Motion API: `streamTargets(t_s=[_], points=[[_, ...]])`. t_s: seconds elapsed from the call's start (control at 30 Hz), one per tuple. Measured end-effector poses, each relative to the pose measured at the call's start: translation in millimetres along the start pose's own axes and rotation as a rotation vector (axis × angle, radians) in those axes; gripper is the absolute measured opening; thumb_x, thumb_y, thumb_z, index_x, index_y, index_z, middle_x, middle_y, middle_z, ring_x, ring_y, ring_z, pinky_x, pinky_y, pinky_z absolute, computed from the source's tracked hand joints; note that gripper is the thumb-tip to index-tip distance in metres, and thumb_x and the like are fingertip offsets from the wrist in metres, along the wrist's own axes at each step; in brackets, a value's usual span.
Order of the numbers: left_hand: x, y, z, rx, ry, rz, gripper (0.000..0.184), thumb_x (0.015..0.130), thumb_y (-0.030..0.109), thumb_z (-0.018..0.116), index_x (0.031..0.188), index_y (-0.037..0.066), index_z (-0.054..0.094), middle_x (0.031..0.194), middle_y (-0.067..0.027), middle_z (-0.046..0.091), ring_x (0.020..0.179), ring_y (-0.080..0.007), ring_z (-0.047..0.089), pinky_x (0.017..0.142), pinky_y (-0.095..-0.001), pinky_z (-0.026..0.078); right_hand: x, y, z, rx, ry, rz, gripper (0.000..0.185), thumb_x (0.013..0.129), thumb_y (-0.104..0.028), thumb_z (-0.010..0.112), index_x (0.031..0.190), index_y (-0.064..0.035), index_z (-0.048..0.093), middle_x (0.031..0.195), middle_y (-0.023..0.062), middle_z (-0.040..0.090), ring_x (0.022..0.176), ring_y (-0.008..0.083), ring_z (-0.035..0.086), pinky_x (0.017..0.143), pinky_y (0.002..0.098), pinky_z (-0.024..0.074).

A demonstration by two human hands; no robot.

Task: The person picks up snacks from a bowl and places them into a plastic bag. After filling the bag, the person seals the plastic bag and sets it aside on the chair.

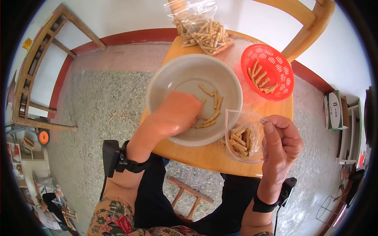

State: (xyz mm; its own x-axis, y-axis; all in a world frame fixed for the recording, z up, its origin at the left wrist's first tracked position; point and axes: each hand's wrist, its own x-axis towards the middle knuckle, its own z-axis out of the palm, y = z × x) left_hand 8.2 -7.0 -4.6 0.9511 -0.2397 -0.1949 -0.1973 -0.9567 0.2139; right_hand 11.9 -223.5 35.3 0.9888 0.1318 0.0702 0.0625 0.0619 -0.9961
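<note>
My left hand (179, 113) reaches down into a wide grey bowl (159, 74), its fingers curled and turned away from view. Around the fingertips lie several short, knobbly tan sticks (212, 118) on the bowl's bottom. What the left fingers hold, if anything, is hidden. In my right hand (281, 137), thumb and fingers pinch the edge of a clear plastic bag (258, 147). Its mouth faces the bowl, and a heap of the same tan sticks (239, 141) fills its lower part. The bag rests at the front of a wooden chair seat (189, 159).
A red perforated basket (281, 65) holding several sticks stands at the right of the seat. Behind the bowl is a larger clear bag (206, 33) packed with sticks. A wooden rack (29, 74) stands left by the wall, a carton (334, 110) right. Another person (53, 206) shows at lower left.
</note>
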Motion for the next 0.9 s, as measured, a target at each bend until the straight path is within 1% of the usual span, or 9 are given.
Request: streamTargets(t_s=[0.2, 0.27, 0.3, 0.37, 0.4, 0.47, 0.6, 0.67, 0.9], points=[[0.7, 3.1, -3.9, -0.008, 0.059, 0.045, 0.01, 0.062, 0.006, 0.061, 0.064, 0.001, 0.052, 0.072, -0.013, 0.055, 0.068, -0.0312, 0.054, 0.061, -0.0364, 0.044, 0.5, -1.1, -2.5, 0.008, -0.025, 0.003, 0.008, 0.079, 0.0, 0.056, 0.087, 0.0027, 0.057, 0.067, -0.0023, 0.056, 0.058, -0.0006, 0.044, 0.053, 0.0124, 0.0325], [-1.7, 6.0, -17.2, -0.361, 0.138, -0.016, 0.008, 0.065, 0.002, 0.058, 0.073, 0.001, 0.055, 0.072, -0.0082, 0.057, 0.062, -0.0221, 0.056, 0.057, -0.0297, 0.045, 0.7, -1.5, -1.5, 0.015, -0.018, 0.01, 0.008, 0.08, 0.0, 0.056, 0.087, 0.0028, 0.057, 0.067, -0.0019, 0.056, 0.059, -0.0003, 0.045, 0.053, 0.0127, 0.0332], [-2.8, 6.1, -20.5, -0.357, 0.14, -0.013, 0.008, 0.065, 0.002, 0.058, 0.073, 0.001, 0.055, 0.072, -0.0082, 0.057, 0.062, -0.0221, 0.056, 0.057, -0.0297, 0.045, 0.9, -1.3, -1.1, 0.015, -0.017, 0.014, 0.008, 0.08, -0.001, 0.056, 0.087, 0.003, 0.057, 0.067, -0.0016, 0.056, 0.059, -0.0001, 0.045, 0.053, 0.0128, 0.0337], [-6.2, 6.3, -24.2, -0.895, 0.259, 0.069, 0.02, 0.07, -0.001, 0.056, 0.089, 0.002, 0.058, 0.07, -0.0025, 0.056, 0.06, -0.0113, 0.055, 0.055, -0.0233, 0.044, 1.2, -1.3, -0.8, 0.016, -0.019, 0.013, 0.008, 0.08, -0.001, 0.056, 0.087, 0.0033, 0.057, 0.067, -0.0012, 0.057, 0.059, 0.0002, 0.046, 0.053, 0.013, 0.0341], [-6.2, 7.1, -24.4, -0.892, 0.263, 0.07, 0.02, 0.07, -0.001, 0.056, 0.089, 0.002, 0.058, 0.07, -0.0025, 0.056, 0.06, -0.0113, 0.055, 0.055, -0.0233, 0.044, 1.2, -1.1, -1.3, 0.015, -0.031, 0.017, 0.008, 0.079, -0.001, 0.057, 0.087, 0.0035, 0.057, 0.067, -0.0009, 0.057, 0.06, 0.0003, 0.046, 0.054, 0.0131, 0.0346], [-5.6, 9.1, -24.8, -1.239, 0.321, 0.074, 0.025, 0.075, -0.002, 0.056, 0.1, 0.0, 0.053, 0.067, 0.0012, 0.053, 0.061, -0.0053, 0.052, 0.054, -0.0198, 0.042, 1.3, -1.2, -1.5, 0.016, -0.045, 0.015, 0.009, 0.079, -0.001, 0.057, 0.087, 0.0036, 0.057, 0.068, -0.0005, 0.057, 0.06, 0.0005, 0.046, 0.054, 0.0131, 0.035], [-12.0, 9.6, -35.8, -1.415, 0.274, 0.047, 0.026, 0.077, -0.001, 0.056, 0.102, -0.001, 0.054, 0.073, -0.0017, 0.056, 0.061, -0.0079, 0.053, 0.055, -0.0203, 0.044, 1.3, -1.3, 0.2, 0.011, -0.044, 0.043, 0.009, 0.079, -0.001, 0.057, 0.086, 0.0036, 0.057, 0.068, 0.0001, 0.058, 0.061, 0.0009, 0.047, 0.056, 0.0132, 0.0361], [-14.0, 13.1, -35.8, -1.551, 0.307, 0.044, 0.023, 0.072, 0.001, 0.057, 0.095, -0.005, 0.056, 0.071, -0.006, 0.055, 0.057, -0.0104, 0.051, 0.052, -0.0211, 0.043, 1.5, -0.9, 0.8, 0.021, -0.046, 0.045, 0.008, 0.079, -0.001, 0.057, 0.086, 0.0036, 0.057, 0.069, 0.0001, 0.058, 0.062, 0.001, 0.047, 0.056, 0.0133, 0.0364], [-14.0, 14.6, -29.7, -1.62, 0.279, 0.179, 0.009, 0.072, 0.001, 0.057, 0.08, -0.002, 0.055, 0.072, -0.0093, 0.056, 0.059, -0.0126, 0.051, 0.052, -0.023, 0.043, 1.0, 1.4, -0.3, 0.001, -0.052, 0.041, 0.008, 0.079, -0.001, 0.057, 0.086, 0.0038, 0.057, 0.068, -0.0002, 0.058, 0.062, 0.0009, 0.047, 0.056, 0.0135, 0.0364]])
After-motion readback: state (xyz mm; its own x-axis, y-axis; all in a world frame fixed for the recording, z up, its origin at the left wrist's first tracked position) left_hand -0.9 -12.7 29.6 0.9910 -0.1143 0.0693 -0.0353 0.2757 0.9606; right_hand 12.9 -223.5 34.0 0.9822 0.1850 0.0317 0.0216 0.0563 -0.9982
